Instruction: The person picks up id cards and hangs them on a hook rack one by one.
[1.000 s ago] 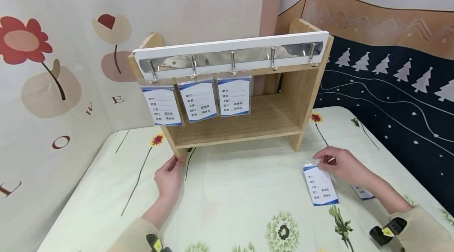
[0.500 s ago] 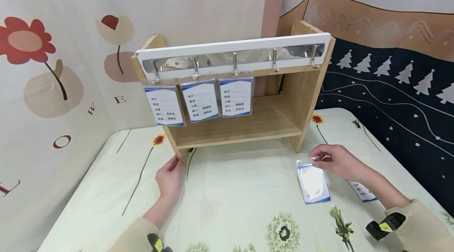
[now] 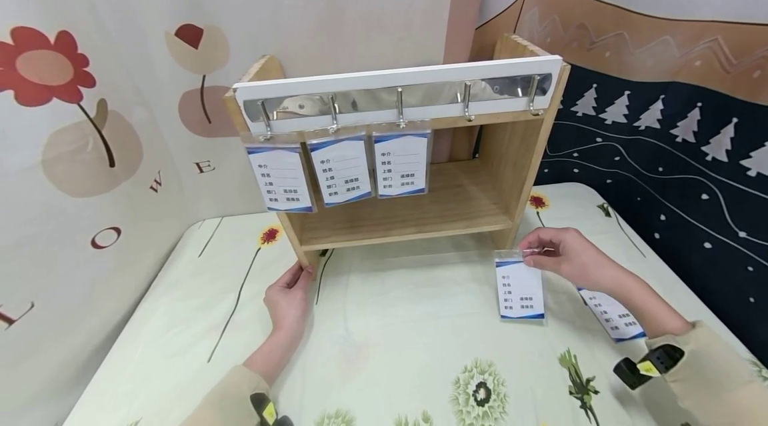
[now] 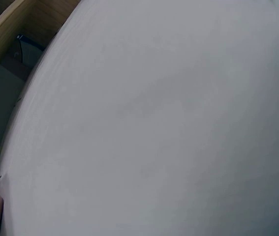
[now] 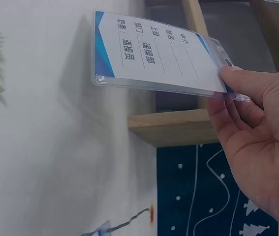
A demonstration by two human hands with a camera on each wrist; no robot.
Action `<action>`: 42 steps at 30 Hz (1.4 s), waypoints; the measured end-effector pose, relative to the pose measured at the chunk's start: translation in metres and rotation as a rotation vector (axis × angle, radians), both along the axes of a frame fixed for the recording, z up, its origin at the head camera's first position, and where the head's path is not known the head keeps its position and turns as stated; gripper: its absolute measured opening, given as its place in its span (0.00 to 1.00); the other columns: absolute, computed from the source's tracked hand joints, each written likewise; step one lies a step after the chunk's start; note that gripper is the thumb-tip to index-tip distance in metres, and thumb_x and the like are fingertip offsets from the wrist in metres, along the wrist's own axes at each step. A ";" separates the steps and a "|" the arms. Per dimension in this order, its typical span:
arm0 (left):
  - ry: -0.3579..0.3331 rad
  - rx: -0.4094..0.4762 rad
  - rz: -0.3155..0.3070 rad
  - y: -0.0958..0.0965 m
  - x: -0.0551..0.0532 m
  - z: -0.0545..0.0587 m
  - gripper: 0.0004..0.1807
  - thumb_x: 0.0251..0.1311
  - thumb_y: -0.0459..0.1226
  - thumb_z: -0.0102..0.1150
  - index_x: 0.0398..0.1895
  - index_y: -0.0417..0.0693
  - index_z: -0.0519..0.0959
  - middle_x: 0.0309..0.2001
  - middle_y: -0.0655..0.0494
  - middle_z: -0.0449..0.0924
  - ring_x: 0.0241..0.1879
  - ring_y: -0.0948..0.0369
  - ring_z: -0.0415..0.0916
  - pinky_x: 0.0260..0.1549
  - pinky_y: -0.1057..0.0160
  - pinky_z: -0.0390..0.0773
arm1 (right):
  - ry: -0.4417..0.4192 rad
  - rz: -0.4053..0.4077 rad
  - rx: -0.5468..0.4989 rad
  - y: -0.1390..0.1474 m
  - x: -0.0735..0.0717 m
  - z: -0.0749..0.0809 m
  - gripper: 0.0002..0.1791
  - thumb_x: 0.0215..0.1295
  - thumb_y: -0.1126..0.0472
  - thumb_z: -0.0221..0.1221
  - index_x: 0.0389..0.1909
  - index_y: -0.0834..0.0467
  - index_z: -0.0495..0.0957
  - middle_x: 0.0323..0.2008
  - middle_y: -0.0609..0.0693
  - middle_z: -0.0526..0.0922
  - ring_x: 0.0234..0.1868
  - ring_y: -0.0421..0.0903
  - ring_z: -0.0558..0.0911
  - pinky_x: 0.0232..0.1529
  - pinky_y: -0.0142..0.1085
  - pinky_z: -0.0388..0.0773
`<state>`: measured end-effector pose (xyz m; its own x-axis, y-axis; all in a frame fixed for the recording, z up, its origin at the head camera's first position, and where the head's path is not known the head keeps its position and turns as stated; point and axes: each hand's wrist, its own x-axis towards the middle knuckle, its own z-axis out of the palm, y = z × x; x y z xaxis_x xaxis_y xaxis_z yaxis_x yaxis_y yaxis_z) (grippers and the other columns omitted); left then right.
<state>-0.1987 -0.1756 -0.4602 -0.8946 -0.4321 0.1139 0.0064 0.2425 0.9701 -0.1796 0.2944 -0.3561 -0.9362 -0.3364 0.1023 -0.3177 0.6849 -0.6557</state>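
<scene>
My right hand [image 3: 567,256] pinches a badge holder [image 3: 519,289] by its clear top edge, thumb on one face and fingers behind. In the right wrist view the badge [image 5: 154,54] is held off the cloth, its printed card facing the camera. My left hand [image 3: 289,299] grips the lower left leg of the wooden shelf [image 3: 408,213]; only a bit of that hand shows in the left wrist view. Three badges hang from the shelf's hook rail [image 3: 360,97]: a left badge [image 3: 281,178], a middle badge [image 3: 340,171] and a right badge [image 3: 401,164]. The rail's two right hooks hold nothing.
Another badge [image 3: 613,315] lies on the flowered tablecloth [image 3: 384,346], partly behind my right forearm. Patterned curtains [image 3: 360,6] stand behind the shelf and along the right side.
My right hand has lifted the badge and carried it up and slightly left, towards the shelf. More of the badge on the cloth now shows. My left hand stays at the shelf leg.
</scene>
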 end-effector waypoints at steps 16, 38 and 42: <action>0.005 0.016 -0.002 -0.001 -0.002 -0.001 0.20 0.70 0.35 0.61 0.63 0.37 0.79 0.56 0.40 0.81 0.57 0.49 0.80 0.39 0.84 0.75 | 0.070 0.035 -0.012 -0.016 -0.006 0.028 0.10 0.68 0.70 0.65 0.49 0.61 0.84 0.44 0.51 0.86 0.45 0.50 0.80 0.47 0.29 0.82; 0.014 0.029 0.001 -0.001 -0.002 -0.003 0.19 0.70 0.35 0.62 0.62 0.38 0.80 0.55 0.41 0.82 0.57 0.51 0.80 0.40 0.83 0.75 | 0.322 0.066 -0.119 -0.035 -0.008 0.054 0.18 0.67 0.77 0.61 0.55 0.63 0.83 0.48 0.56 0.87 0.41 0.41 0.81 0.39 0.22 0.79; 0.016 0.020 0.009 -0.001 0.000 -0.001 0.19 0.69 0.35 0.62 0.61 0.38 0.81 0.54 0.40 0.82 0.56 0.52 0.81 0.40 0.83 0.76 | 0.346 0.034 -0.145 -0.040 -0.009 0.055 0.17 0.68 0.76 0.61 0.56 0.62 0.83 0.50 0.57 0.86 0.42 0.39 0.81 0.39 0.22 0.79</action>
